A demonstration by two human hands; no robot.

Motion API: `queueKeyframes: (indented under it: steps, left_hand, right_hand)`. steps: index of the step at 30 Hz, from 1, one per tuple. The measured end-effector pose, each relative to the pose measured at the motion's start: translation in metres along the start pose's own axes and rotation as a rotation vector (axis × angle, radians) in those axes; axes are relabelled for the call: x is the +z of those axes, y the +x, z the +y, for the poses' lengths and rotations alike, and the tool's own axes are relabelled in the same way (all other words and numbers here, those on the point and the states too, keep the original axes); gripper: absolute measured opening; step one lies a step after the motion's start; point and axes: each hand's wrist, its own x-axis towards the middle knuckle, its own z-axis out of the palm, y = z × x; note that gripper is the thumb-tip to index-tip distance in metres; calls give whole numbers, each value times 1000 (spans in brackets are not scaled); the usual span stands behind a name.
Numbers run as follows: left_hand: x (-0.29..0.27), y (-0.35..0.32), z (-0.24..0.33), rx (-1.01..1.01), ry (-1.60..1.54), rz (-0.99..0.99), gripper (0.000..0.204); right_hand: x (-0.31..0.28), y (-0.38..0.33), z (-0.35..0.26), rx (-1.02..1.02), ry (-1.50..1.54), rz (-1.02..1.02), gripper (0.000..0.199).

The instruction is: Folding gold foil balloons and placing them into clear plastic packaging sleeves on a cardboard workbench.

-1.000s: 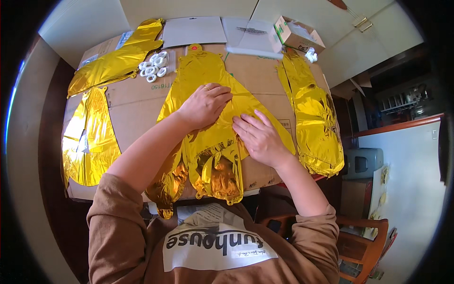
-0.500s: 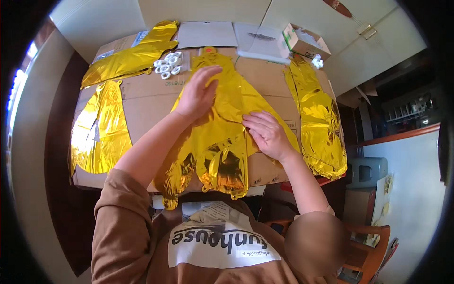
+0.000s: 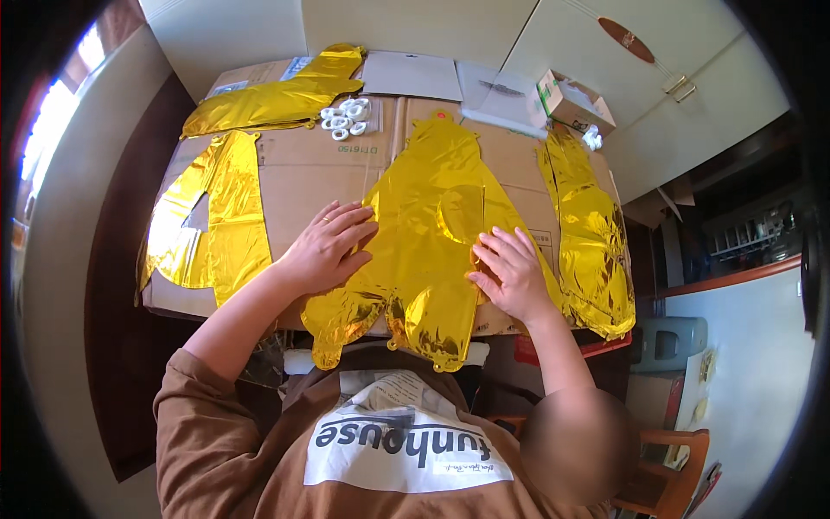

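A flat gold foil balloon [image 3: 428,203] lies spread over the cardboard in front of me, wide in the middle, with rounded lobes at its near edge hanging slightly past the table. My left hand [image 3: 327,249] rests at its left edge, fingers stretched out with their tips on the foil. On the other side, my right hand [image 3: 514,277] lies over the lower right part of the foil, fingers apart and thumb near a fold. Neither hand grips anything that I can make out. A small red spot [image 3: 441,114] marks the balloon's far tip.
More flat gold foil balloons lie at the far left [image 3: 277,102], near left [image 3: 238,216] and right [image 3: 592,251]. White rings [image 3: 346,121] sit in a clear bag. Behind are a white sheet [image 3: 411,76], a clear sleeve [image 3: 497,97] and an open box [image 3: 577,102] holding white tissue.
My left hand has come down from above the foil's upper part to its left edge. The right hand stays on the right side. The balloon lies flatter, and the whole view has shifted slightly.
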Motion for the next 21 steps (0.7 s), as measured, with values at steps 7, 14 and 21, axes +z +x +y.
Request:
queueKeyframes:
  steps: [7, 14, 21]
  left_hand:
    - [-4, -5, -1, -7, 27, 1, 50]
    - [-2, -3, 0, 7, 30, 35, 44]
    - [-6, -7, 0, -40, 73, 75, 45]
  right_hand:
    - [-7, -1, 2, 4, -32, -35, 41]
    - [-1, 13, 2, -11, -19, -53, 42]
    - [1, 14, 2, -6, 13, -44, 41]
